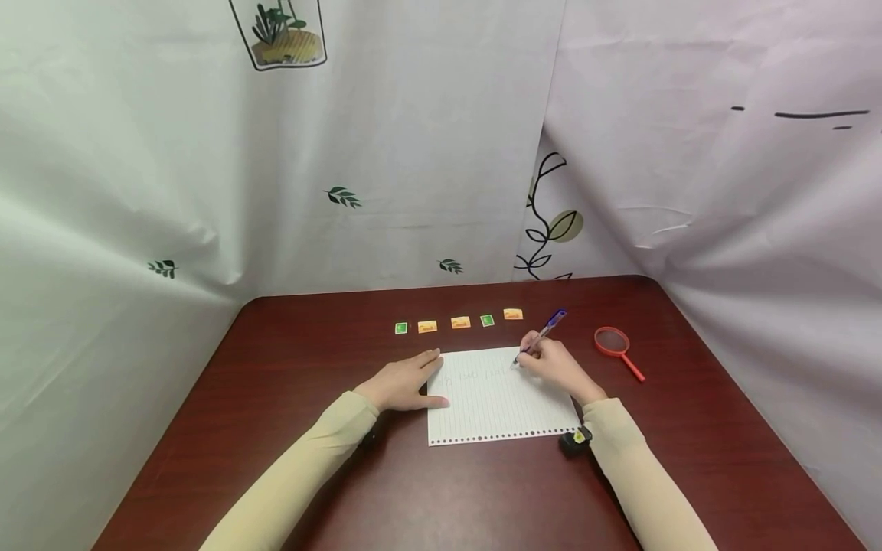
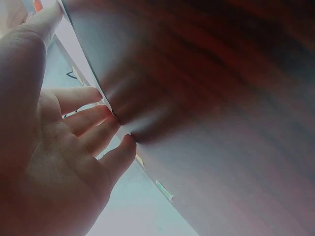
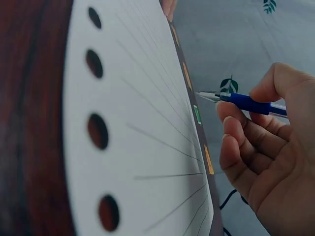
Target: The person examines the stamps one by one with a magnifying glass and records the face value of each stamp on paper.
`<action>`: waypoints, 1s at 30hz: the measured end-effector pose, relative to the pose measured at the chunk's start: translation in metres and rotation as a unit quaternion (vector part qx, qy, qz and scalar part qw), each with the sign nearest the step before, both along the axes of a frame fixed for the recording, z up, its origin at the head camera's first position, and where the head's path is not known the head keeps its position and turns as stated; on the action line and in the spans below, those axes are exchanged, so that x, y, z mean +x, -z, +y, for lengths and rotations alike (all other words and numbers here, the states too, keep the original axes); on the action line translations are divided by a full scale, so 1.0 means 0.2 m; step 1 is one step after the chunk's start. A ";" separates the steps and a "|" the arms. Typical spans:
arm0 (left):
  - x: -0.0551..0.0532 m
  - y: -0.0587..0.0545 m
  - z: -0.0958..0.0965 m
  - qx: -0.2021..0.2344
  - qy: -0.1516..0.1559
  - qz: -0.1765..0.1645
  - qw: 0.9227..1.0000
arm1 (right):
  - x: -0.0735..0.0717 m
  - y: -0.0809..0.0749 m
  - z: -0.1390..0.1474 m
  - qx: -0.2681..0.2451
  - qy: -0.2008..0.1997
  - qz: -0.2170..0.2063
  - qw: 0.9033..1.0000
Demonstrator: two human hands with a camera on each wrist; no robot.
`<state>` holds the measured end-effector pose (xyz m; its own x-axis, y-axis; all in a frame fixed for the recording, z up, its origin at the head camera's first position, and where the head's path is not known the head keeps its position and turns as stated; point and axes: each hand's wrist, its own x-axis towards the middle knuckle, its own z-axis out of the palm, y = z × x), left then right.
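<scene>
A sheet of lined, hole-punched paper [image 1: 499,405] lies on the table with its row of holes toward the person. Faint pencil-thin writing runs along its upper part. My right hand [image 1: 554,367] pinches a blue pen [image 1: 550,327] between thumb and fingers, its tip at the paper near the end of the writing. In the right wrist view the blue grip of the pen [image 3: 246,102] and its pointed tip show clearly. My left hand [image 1: 403,383] rests at the sheet's left edge, fingers extended and thumb on the paper. The left wrist view shows those spread fingers [image 2: 118,157] touching down.
Behind the paper stand several small cards in a row, orange ones [image 1: 460,323] and green ones [image 1: 401,328]. A red magnifying glass [image 1: 613,342] lies to the right. White printed cloth [image 1: 427,153] hangs behind the dark wood table [image 1: 310,329].
</scene>
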<state>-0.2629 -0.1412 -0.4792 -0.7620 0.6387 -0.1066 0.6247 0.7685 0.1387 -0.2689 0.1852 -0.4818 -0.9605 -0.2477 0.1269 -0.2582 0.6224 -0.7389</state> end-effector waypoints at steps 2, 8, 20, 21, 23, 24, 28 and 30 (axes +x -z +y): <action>0.00 -0.01 0.00 0.001 -0.001 -0.003 1.000 | 0.00 0.00 0.00 0.002 -0.004 -0.001 1.000; 0.01 -0.01 0.00 -0.001 0.001 -0.002 1.000 | 0.01 0.00 -0.01 0.008 -0.008 -0.006 1.000; 0.00 -0.01 0.00 -0.002 0.004 -0.004 1.000 | 0.01 0.00 -0.01 0.013 -0.005 -0.012 1.000; 0.00 -0.01 0.00 -0.001 0.004 -0.004 1.000 | 0.01 0.00 -0.01 0.014 -0.005 -0.010 1.000; 0.00 -0.01 0.00 -0.001 0.003 -0.005 1.000 | 0.00 0.00 -0.01 0.013 0.001 -0.003 1.000; 0.00 -0.01 0.00 -0.001 0.003 -0.004 1.000 | 0.00 0.00 -0.01 0.013 0.004 0.000 1.000; 0.00 -0.01 0.00 0.000 0.003 -0.004 1.000 | 0.00 0.00 0.00 0.013 0.020 0.004 1.000; 0.00 -0.01 0.00 0.001 0.004 -0.003 1.000 | 0.00 0.00 0.01 0.013 0.024 0.003 1.000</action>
<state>-0.2623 -0.1409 -0.4776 -0.7564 0.6447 -0.1100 0.6296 0.7634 0.1446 -0.2689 0.1867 -0.4819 -0.9707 -0.2038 0.1270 -0.2314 0.6527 -0.7214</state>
